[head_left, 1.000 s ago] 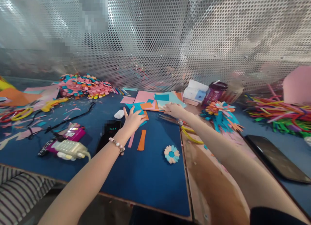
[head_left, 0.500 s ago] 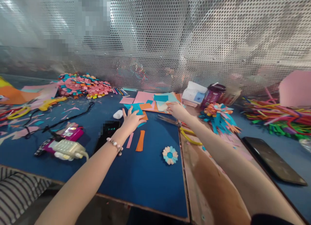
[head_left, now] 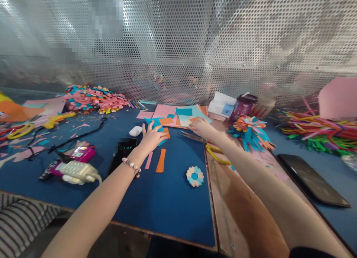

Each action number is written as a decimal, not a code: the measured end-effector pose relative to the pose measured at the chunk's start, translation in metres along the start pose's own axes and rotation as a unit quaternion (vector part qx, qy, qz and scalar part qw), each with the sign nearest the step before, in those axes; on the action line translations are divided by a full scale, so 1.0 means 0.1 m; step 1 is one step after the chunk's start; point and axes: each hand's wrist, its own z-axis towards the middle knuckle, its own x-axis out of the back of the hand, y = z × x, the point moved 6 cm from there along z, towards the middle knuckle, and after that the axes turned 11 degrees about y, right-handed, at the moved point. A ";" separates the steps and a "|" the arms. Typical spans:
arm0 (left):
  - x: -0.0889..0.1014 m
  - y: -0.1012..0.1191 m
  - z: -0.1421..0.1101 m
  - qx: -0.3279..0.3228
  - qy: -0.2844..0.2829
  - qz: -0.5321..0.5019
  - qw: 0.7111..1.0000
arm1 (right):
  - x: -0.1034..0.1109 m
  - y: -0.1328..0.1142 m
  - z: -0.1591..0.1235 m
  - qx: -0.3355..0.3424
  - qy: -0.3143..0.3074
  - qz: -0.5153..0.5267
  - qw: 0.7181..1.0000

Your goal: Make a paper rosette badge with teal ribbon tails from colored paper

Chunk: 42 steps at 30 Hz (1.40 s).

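My left hand (head_left: 152,138) lies with fingers spread over a blue piece of paper (head_left: 153,121), beside small orange paper pieces (head_left: 166,121). At the stack of coloured paper (head_left: 163,111), my right hand (head_left: 203,128) has its fingers curled together. A small orange piece of paper (head_left: 194,119) shows at those fingertips, which partly hide it. Scissors with yellow handles (head_left: 219,155) lie under my right wrist. Closer to me are orange paper strips (head_left: 160,161), a pink strip (head_left: 148,160) and a pale orange and blue paper flower (head_left: 195,176).
A phone (head_left: 122,154) and a white earbud case (head_left: 135,131) lie by my left hand. Further left are a power adapter (head_left: 79,170) and a heap of paper flowers (head_left: 95,98). To the right are a blue-orange paper bundle (head_left: 248,133) and another phone (head_left: 312,180).
My right hand has shifted slightly over the paper stack, and an orange piece now shows at its fingertips. My left hand stays on the blue paper. The view has shifted a little.
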 end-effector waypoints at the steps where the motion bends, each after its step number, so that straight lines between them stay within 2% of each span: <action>1: 0.00 0.00 0.00 -0.001 0.005 0.003 1.000 | 0.00 -0.01 -0.01 0.001 0.006 0.001 1.000; 4: -0.02 0.00 -0.02 -0.005 0.015 0.014 1.000 | 0.00 -0.03 -0.03 0.003 0.029 0.005 1.000; 10: -0.09 -0.06 -0.03 0.027 -0.039 0.017 0.999 | 0.01 -0.01 -0.10 -0.014 0.082 0.027 0.996; 19: -0.10 -0.05 -0.02 0.014 -0.058 -0.002 0.998 | -0.10 0.12 -0.13 -0.052 0.157 0.064 0.984; 24: -0.10 -0.05 -0.03 0.018 -0.065 -0.002 0.998 | -0.08 0.16 -0.16 -0.081 0.189 0.070 0.976; 33: -0.07 -0.02 -0.03 0.002 -0.040 -0.001 0.999 | -0.10 0.21 -0.18 -0.106 0.193 0.069 0.973; 42: -0.05 0.03 -0.02 -0.016 -0.039 -0.005 0.999 | -0.13 0.24 -0.19 -0.123 0.191 0.055 0.972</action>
